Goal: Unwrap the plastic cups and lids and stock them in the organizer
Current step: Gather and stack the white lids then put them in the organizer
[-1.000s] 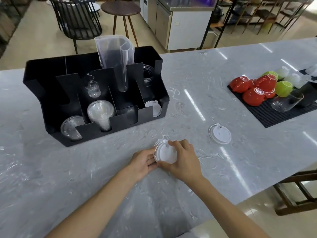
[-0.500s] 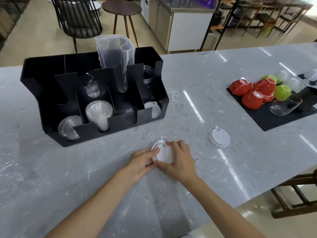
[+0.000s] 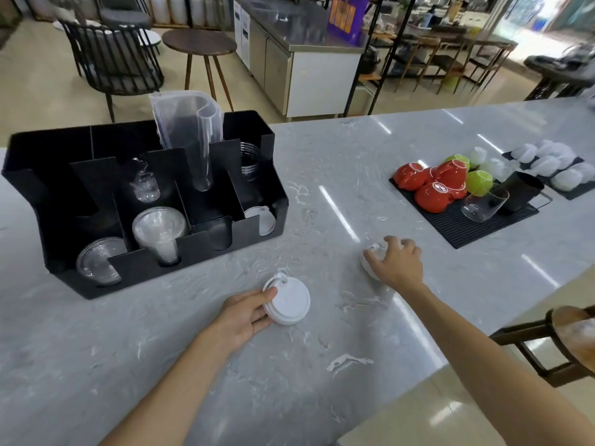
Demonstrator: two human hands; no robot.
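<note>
From the head camera, looking down at the grey marble table, the left hand rests near the front edge. Its grip is closed on a small stack of white lids: the thumb presses on the top rim and the fingers wrap the near side. The stack sits on the table, just in front of the black organizer.

The right hand is farther right, well apart from the left one. Its fingers are curled down over another white lid on the table. The hand covers most of that lid, so only its left edge shows. I cannot tell if the grip really has hold of it or just touches it.

The organizer stands at the back left of the table. Clear cups lie in its middle front slot, and clear lids fill the left front slot. A few white lids stand in the right front slot. A tall clear plastic sleeve sticks up from the back. What is deep inside the dark back slots is hard to make out.

To the right, red and green cups lie on a black mat. The right edge of the picture is blurry.
</note>
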